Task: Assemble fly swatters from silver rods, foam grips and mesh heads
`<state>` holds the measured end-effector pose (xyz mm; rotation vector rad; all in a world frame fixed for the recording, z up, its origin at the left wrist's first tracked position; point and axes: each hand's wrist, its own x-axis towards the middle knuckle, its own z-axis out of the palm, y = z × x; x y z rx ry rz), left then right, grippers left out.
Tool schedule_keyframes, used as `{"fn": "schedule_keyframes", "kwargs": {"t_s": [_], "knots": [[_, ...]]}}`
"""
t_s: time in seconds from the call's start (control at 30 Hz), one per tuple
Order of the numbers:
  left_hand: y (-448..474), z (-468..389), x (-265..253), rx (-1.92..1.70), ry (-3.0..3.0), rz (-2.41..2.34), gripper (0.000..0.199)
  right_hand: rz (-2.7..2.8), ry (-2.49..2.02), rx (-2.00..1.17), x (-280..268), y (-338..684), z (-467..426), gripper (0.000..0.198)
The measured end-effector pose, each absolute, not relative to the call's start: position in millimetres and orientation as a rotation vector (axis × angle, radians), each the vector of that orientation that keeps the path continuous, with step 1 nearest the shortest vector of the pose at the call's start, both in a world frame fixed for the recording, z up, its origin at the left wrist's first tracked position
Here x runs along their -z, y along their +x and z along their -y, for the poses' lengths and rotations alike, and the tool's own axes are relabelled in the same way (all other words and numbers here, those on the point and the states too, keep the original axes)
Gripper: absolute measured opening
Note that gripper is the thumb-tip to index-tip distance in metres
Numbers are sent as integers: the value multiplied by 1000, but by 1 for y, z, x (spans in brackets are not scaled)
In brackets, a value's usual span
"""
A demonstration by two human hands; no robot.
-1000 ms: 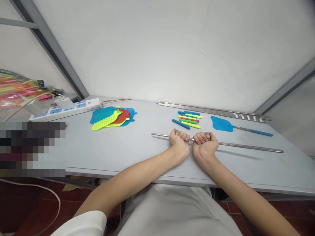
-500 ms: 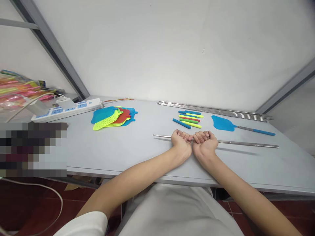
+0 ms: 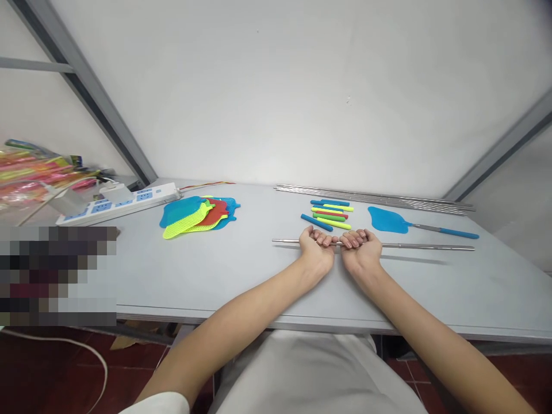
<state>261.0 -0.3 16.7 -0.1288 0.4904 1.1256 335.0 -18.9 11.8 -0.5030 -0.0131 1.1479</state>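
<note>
A thin silver telescopic metal rod runs roughly level above the table, its segments stepping from a thin left end to a thicker right part. My left hand is closed around it near the thinner end. Close beside, my right hand also wraps its fingers round the rod, palm up like the left. Just beyond my hands lie several coloured handle sleeves in blue, yellow, green and red. To their right is a blue fly swatter with a metal shaft and blue grip.
Several fly swatter heads in blue, yellow and red overlap on the grey table. More metal rods lie along the wall. At left are a white power strip, plastic-wrapped bright items and a pixelated patch.
The rod looks shorter, its right end now closer to my right hand. Both hands keep their grip, with a slight gap between them. The whole view has shifted slightly.
</note>
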Motion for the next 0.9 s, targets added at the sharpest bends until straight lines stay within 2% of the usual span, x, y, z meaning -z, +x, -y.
{"fn": "schedule_keyframes", "kwargs": {"t_s": [0.6, 0.9], "knots": [[242, -22, -31, -995, -119, -475, 23, -115, -531, -1145, -15, 344, 6, 21], [231, -32, -36, -1141, 49, -462, 33, -161, -562, -1138, -14, 362, 0, 21]]}}
